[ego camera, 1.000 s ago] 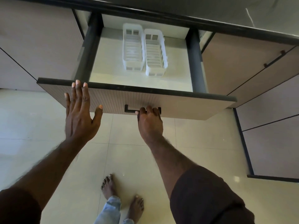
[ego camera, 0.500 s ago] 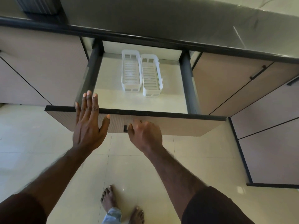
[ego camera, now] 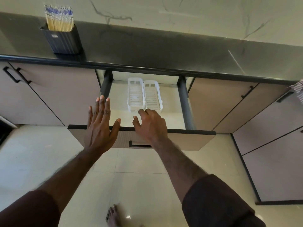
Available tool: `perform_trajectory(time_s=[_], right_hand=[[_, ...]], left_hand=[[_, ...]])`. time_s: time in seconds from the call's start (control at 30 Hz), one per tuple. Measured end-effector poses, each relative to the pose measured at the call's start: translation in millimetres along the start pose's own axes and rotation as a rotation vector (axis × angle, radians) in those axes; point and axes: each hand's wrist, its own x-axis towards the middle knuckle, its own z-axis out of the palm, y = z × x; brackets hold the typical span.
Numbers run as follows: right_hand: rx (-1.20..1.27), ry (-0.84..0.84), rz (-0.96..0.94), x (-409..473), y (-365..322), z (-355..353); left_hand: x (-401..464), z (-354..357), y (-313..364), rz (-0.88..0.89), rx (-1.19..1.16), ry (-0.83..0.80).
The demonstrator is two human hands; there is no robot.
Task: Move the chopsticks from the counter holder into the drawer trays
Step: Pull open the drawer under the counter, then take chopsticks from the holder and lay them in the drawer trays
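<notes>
A bundle of chopsticks [ego camera: 58, 19] stands upright in a dark ribbed holder [ego camera: 63, 40] on the black counter at the far left. Below the counter the drawer [ego camera: 180, 138] is pulled out, and two white slatted trays [ego camera: 145, 96] lie side by side in it, both without contents. My left hand [ego camera: 100, 126] hovers flat with straight fingers over the drawer's front left edge. My right hand [ego camera: 150, 122] is above the drawer front, fingers loosely bent, holding nothing, just short of the trays.
The black countertop [ego camera: 164, 51] runs across the view under a marbled wall. Closed cabinet doors with dark handles [ego camera: 247, 94] flank the drawer. A striped cloth [ego camera: 299, 89] hangs at the right edge. My bare foot [ego camera: 113, 216] stands on the tiled floor.
My right hand has let go of the drawer handle and risen over the drawer front. My left hand moved up too. The view tilted up, bringing the counter and chopstick holder into sight.
</notes>
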Motion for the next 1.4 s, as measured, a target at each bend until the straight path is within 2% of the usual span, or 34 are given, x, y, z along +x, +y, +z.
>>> perform_trajectory(time_s=[0.23, 0.43, 0.9, 1.1, 1.4], right_hand=[[0.023, 0.046, -0.018, 30.6, -31.7, -22.2], [0.036, 0.086, -0.03, 69.1, -78.1, -24.1], [0.101, 0.197, 0.048, 205.7, -281.4, 15.3], [0.132, 0.211, 0.033, 267.9, -318.4, 43.0], [0.224, 0.189, 0.073, 390.6, -312.4, 128.5]], left_hand=[[15.4, -49.8, 1.3, 0.006, 0.005, 0.025], [40.1, -92.3, -36.8, 0.02, -0.038, 0.044], [127.5, -228.3, -238.2, 0.145, -0.073, 0.009], [181.9, -236.9, -286.7, 0.172, -0.122, 0.034], [305.0, -199.4, -360.8, 0.149, -0.146, 0.051]])
